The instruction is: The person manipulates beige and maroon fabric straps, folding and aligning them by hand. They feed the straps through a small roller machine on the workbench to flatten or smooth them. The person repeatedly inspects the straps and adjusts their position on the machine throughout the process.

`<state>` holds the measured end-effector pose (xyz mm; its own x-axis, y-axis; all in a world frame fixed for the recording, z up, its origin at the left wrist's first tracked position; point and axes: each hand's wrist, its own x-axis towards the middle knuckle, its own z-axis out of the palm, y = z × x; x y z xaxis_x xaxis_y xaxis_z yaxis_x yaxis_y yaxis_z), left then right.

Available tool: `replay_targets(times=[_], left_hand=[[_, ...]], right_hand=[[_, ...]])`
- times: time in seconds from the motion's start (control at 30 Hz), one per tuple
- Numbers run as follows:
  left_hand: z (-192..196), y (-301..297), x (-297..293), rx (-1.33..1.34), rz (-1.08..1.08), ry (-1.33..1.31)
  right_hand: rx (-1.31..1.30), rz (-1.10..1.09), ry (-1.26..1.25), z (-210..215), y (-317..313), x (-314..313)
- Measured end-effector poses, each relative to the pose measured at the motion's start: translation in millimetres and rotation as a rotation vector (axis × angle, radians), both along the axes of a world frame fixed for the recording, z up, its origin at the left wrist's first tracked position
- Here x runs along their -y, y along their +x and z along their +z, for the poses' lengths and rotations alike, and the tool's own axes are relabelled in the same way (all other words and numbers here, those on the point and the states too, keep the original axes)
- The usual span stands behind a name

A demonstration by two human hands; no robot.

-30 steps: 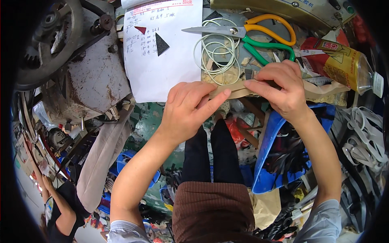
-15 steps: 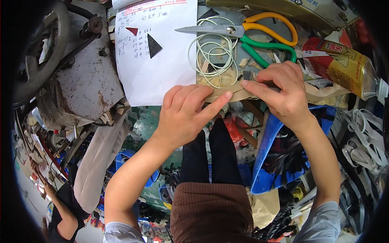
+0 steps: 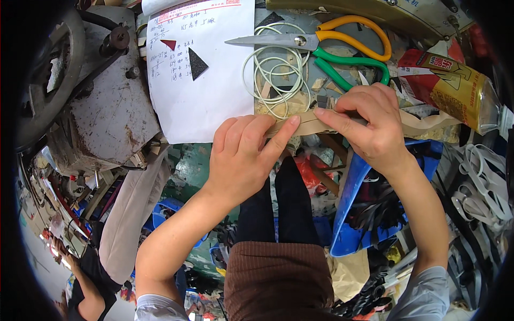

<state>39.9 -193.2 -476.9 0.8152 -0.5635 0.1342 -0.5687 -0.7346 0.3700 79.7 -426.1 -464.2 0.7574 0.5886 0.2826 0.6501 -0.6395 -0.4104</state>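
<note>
Presently, I observe both hands apart from each other, each clamped on one tan strip [image 3: 309,125] at the near edge of the worktable [image 3: 300,18]. The left hand [image 3: 238,152] holds it with the thumb laid on top; the right hand [image 3: 375,128] pinches it farther along — thumb pressing, fingers curled. Beyond them, I locate open scissors [image 3: 308,41] across a coiled white cord [image 3: 274,100]. Paper [image 3: 203,107] lies left; a bottle [image 3: 452,88] lies right.

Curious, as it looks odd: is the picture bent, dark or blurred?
Head view: black sides, rim distorted by the fisheye; head view, upper middle: left hand, right hand and scissors fairly sharp; head view, lower left: co-worker's forearm looks softer.
</note>
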Motion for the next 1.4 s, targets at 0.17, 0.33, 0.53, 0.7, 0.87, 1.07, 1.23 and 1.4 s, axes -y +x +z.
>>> replay_targets(times=[0.17, 0.33, 0.53, 0.7, 0.87, 1.07, 1.23, 1.4], left_hand=[[0.8, 1.5, -0.1, -0.018, -0.02, 0.002], [15.2, -15.4, 26.7, -0.121, 0.012, -0.168], [-23.6, -21.6, 28.2, -0.026, -0.115, -0.17], [-23.9, -16.3, 15.8, 0.053, -0.202, -0.069], [-22.7, -15.5, 19.1, 0.076, -0.157, -0.066], [-21.5, -15.8, 22.3, 0.058, -0.146, -0.054], [-21.6, -15.9, 25.7, 0.087, -0.127, -0.027], [-19.1, -18.6, 30.8, 0.084, -0.064, -0.012]], right_hand=[[0.015, -0.005, -0.001, -1.6, -0.6, 0.1], [0.022, -0.011, 0.021, -3.1, -1.4, -1.2], [0.063, -0.05, 0.014, -9.7, -4.4, 3.9], [0.021, -0.12, -0.026, -7.7, -9.5, 16.0], [-0.015, -0.131, -0.066, 3.2, -8.4, 11.9], [0.081, -0.101, 0.007, -9.3, -14.6, 18.4], [0.123, -0.096, 0.003, -11.5, -13.7, 19.2], [0.117, -0.09, -0.002, -12.1, -12.6, 21.1]])
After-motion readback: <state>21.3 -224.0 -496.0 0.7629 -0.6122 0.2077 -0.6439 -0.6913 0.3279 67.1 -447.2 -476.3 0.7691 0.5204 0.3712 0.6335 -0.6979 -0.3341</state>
